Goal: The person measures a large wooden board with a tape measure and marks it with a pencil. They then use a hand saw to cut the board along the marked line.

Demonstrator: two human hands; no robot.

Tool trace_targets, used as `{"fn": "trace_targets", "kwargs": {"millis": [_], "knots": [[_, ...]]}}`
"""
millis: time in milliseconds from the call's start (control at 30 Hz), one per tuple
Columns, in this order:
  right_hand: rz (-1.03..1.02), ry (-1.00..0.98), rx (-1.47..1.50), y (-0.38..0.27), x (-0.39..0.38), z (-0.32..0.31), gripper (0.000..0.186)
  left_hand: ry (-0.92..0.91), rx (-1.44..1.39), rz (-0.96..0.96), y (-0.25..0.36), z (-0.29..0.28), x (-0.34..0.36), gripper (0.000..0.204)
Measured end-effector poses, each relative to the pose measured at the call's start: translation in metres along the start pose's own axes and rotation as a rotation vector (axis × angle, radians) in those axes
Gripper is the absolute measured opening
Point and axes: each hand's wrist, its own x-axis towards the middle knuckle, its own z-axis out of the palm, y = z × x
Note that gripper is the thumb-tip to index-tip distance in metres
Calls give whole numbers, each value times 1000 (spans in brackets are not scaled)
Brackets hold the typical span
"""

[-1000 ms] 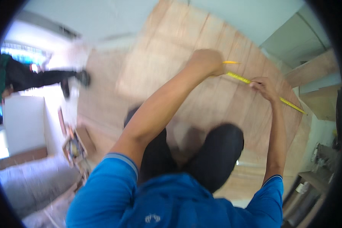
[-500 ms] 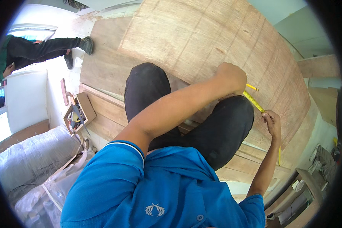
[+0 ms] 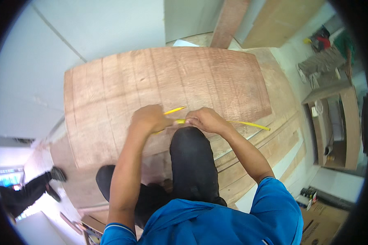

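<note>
A thin plywood sheet (image 3: 167, 81) with dark parallel bands across it lies in front of my knees. My left hand (image 3: 148, 119) is closed above its near part, with a yellow pencil (image 3: 175, 110) sticking out toward the right. Between my hands shows a short stretch of yellow measuring tape (image 3: 180, 121). My right hand (image 3: 205, 119) pinches this tape just beyond my right knee. The tape's free length runs out to the right past my right wrist. Some yellow also shows under my left hand; the tape's case is hidden.
Stacked boards (image 3: 249, 153) lie under and right of the sheet. An open wooden cabinet frame (image 3: 333, 126) stands at the right, a cardboard box (image 3: 321, 222) near it. Another person's legs (image 3: 28, 190) are at left; another person (image 3: 329, 59) is at far right.
My view has swung to the right. My hands have come closer together, with less tape showing between them. The pencil stays in my left hand.
</note>
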Motion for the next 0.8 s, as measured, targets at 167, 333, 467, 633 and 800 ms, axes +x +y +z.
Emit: {"fn": "trace_targets", "kwargs": {"millis": [167, 333, 467, 633, 800], "knots": [[97, 20, 128, 46, -35, -10, 24, -100, -54, 56, -51, -33, 18, 72], [-37, 239, -1, 64, -4, 12, 25, -108, -267, 182, -11, 11, 84, 80], [-141, 366, -99, 71, 12, -16, 28, 54, -304, 125, 27, 43, 114, 88], [299, 816, 138, 178, -6, -65, 41, 296, -326, -46, 63, 59, 150, 69], [1053, 796, -69, 347, -69, -66, 74, 351, -102, 46, 102, 65, 162, 59]]}}
